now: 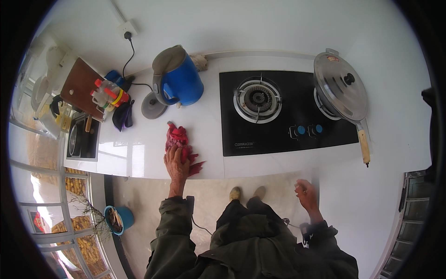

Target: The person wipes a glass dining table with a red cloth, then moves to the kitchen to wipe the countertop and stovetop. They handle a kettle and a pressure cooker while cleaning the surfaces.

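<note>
On the white countertop (153,164), near its front edge, my left hand (177,164) is on a crumpled red cloth (177,136), its fingers curled over the fabric. Below the counter's front edge, to the right, hangs my right hand (306,195) with fingers loosely bent and nothing seen in it. A blue electric kettle (188,82) stands behind the cloth, beside a round grey lid (153,105). Right of the cloth lies a black two-burner gas hob (258,136). A lidded wok (343,87) with a wooden handle rests on its right burner.
At the left are a brown cutting board (82,87), plastic bottles (111,96), a dark purple-edged cloth item (122,115) and a sink (83,136). A power cord (133,55) runs from a wall socket. A blue plant pot (120,219) stands on the floor.
</note>
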Tool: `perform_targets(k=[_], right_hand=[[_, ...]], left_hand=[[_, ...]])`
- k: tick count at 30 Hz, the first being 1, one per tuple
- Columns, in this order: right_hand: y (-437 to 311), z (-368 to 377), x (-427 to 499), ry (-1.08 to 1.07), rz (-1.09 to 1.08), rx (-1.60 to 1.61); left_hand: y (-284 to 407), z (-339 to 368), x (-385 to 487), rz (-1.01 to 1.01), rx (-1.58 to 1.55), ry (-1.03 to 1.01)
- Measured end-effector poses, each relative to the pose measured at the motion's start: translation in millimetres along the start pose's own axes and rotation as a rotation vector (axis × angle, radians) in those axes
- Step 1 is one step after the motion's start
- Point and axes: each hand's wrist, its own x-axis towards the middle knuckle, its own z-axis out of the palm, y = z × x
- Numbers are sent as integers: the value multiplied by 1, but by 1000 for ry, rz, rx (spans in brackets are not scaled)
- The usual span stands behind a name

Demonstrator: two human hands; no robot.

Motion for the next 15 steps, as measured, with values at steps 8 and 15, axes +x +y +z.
perform_targets(k=[8,15], right_hand=[[34,-35,-40,2,138,97],[83,-96,-46,-115,162,137]], left_hand=[[-43,11,10,-179,-83,157],[99,50,-22,-43,-217,86]])
